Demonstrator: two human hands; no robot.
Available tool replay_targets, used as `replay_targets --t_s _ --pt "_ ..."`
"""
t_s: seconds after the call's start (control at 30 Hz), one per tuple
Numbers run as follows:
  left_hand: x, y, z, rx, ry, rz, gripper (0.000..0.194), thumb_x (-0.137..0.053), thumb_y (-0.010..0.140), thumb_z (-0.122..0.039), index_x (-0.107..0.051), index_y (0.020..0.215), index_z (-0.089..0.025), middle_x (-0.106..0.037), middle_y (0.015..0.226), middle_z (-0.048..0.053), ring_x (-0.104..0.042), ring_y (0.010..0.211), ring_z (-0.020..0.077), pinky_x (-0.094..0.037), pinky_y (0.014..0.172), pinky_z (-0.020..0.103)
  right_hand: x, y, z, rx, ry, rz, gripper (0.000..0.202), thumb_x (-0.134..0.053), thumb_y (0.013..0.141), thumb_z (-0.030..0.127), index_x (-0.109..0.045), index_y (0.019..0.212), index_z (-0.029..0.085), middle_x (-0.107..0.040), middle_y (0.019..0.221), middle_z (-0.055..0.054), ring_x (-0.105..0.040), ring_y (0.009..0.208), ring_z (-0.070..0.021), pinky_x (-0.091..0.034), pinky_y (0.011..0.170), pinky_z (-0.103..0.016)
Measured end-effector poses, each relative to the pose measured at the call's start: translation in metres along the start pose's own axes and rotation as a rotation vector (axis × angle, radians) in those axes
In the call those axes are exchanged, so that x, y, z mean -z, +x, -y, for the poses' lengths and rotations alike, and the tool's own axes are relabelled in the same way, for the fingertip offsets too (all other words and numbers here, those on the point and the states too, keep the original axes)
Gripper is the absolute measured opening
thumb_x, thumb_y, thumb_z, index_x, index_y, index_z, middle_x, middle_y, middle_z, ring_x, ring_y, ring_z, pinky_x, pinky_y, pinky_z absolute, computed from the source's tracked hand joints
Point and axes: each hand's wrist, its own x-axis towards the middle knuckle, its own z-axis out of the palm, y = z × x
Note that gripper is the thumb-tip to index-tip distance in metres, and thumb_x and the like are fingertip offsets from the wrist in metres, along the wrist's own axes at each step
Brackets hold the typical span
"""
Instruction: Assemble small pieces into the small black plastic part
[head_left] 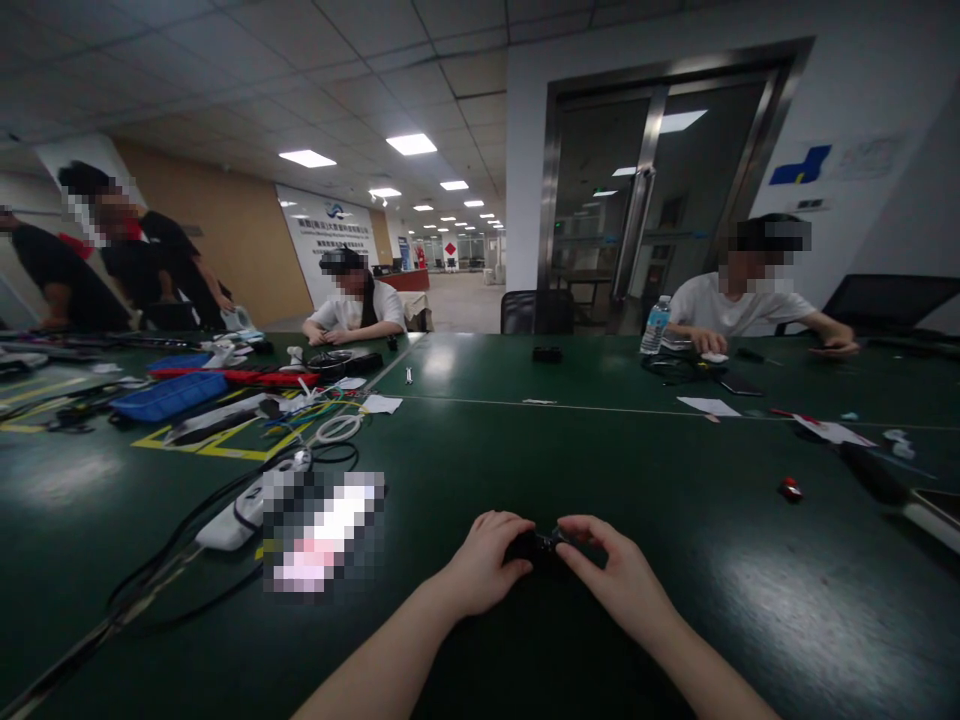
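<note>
A small black object (543, 543) is between my two hands, low over the dark green table (465, 450) near the middle of the view. My left hand (491, 562) grips its left end, with the fingers over the top and the thumb at the near side. On its right end, the thumb and index finger of my right hand (611, 572) pinch it. The object is dark, and its details are too small to make out.
A white power strip (251, 505) with black cables and a blurred bright panel (326, 535) lie at left. Blue trays (171, 397) and wires are beyond. A small red object (790, 489) lies right. Two people sit across the table; a bottle (655, 328) stands near one.
</note>
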Motion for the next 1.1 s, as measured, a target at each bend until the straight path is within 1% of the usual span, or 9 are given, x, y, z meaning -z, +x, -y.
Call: replay_targets --t_s 0.13,0.27,0.43,0.67,0.77,0.9,1.1 --pt "-0.001 0.000 0.000 0.008 -0.003 -0.003 0.043 -0.060 0.079 -0.022 -0.051 0.120 -0.024 -0.053 0.119 0.005 -0.043 0.114 0.0250 -0.031 0.100 0.043 0.003 0.001 0.000 -0.013 0.066 -0.056 0.033 -0.058 0.077 0.038 -0.059 0.107 0.025 -0.065 0.101 -0.003 -0.058 0.097 -0.0221 -0.042 0.089 -0.039" --pt "0.000 -0.001 0.000 0.010 -0.006 0.001 0.044 -0.060 0.078 -0.022 -0.050 0.121 -0.025 -0.052 0.120 0.004 -0.042 0.115 0.0248 -0.030 0.101 0.043 0.005 0.005 -0.005 -0.033 0.157 -0.091 0.036 -0.057 0.076 0.040 -0.059 0.108 0.023 -0.065 0.100 -0.004 -0.059 0.095 -0.0228 -0.044 0.086 -0.040" --pt "0.001 -0.002 -0.001 0.003 -0.010 -0.001 0.045 -0.062 0.077 -0.021 -0.051 0.121 -0.025 -0.053 0.119 0.004 -0.044 0.114 0.0232 -0.028 0.103 0.042 0.007 0.007 -0.010 -0.085 0.287 -0.107 0.038 -0.058 0.075 0.042 -0.060 0.107 0.022 -0.064 0.105 -0.006 -0.058 0.100 -0.0240 -0.046 0.086 -0.039" --pt "0.001 -0.001 -0.003 0.018 -0.003 -0.001 0.043 -0.061 0.078 -0.022 -0.051 0.120 -0.025 -0.053 0.120 0.004 -0.043 0.115 0.0247 -0.029 0.102 0.043 0.013 0.006 -0.006 -0.158 0.435 -0.180 0.041 -0.061 0.073 0.047 -0.061 0.106 0.023 -0.064 0.108 -0.006 -0.055 0.107 -0.0257 -0.045 0.089 -0.040" --pt "0.002 -0.001 -0.004 0.020 -0.013 0.007 0.043 -0.061 0.078 -0.022 -0.051 0.120 -0.025 -0.053 0.120 0.004 -0.044 0.114 0.0237 -0.028 0.103 0.042 0.014 0.006 -0.007 -0.189 0.512 -0.209 0.042 -0.062 0.072 0.048 -0.061 0.106 0.023 -0.063 0.108 -0.006 -0.057 0.102 -0.0264 -0.047 0.086 -0.041" --pt "0.002 -0.002 -0.004 0.020 -0.010 0.004 0.044 -0.061 0.078 -0.022 -0.050 0.121 -0.025 -0.053 0.120 0.004 -0.044 0.115 0.0239 -0.026 0.104 0.043 0.016 0.007 -0.012 -0.218 0.661 -0.230 0.037 -0.063 0.072 0.047 -0.062 0.101 0.024 -0.064 0.102 -0.006 -0.060 0.093 -0.0252 -0.050 0.081 -0.040" --pt "0.001 -0.002 -0.003 0.015 -0.012 -0.002 0.044 -0.061 0.078 -0.022 -0.050 0.121 -0.025 -0.053 0.120 0.005 -0.044 0.114 0.0241 -0.026 0.104 0.044 0.019 0.009 -0.016 -0.250 0.771 -0.247 0.034 -0.061 0.074 0.045 -0.061 0.100 0.024 -0.063 0.098 -0.005 -0.061 0.090 -0.0250 -0.051 0.079 -0.040"
